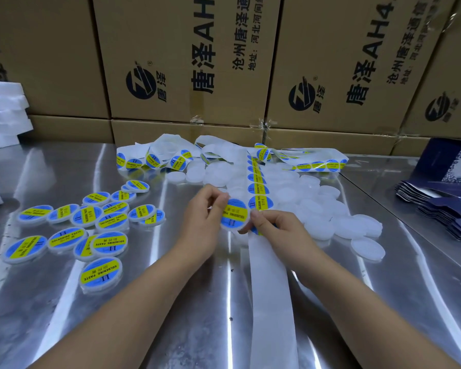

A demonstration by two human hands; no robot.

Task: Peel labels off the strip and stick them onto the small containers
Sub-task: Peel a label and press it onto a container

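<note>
The left hand (206,211) pinches the round white blue-and-yellow-labelled container (234,214) just left of the white paper label strip (268,278), pinched by the right hand (276,229) and running toward the steel tabletop's (64,328) near edge

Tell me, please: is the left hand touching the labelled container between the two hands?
Touching. The head view shows the left hand pinching the labelled container, its thumb lying over the container's left edge with no gap.

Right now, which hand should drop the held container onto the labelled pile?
Probably left. The left hand grips the labelled container, and the labelled pile lies on its side; the right hand pinches the label strip.
</note>
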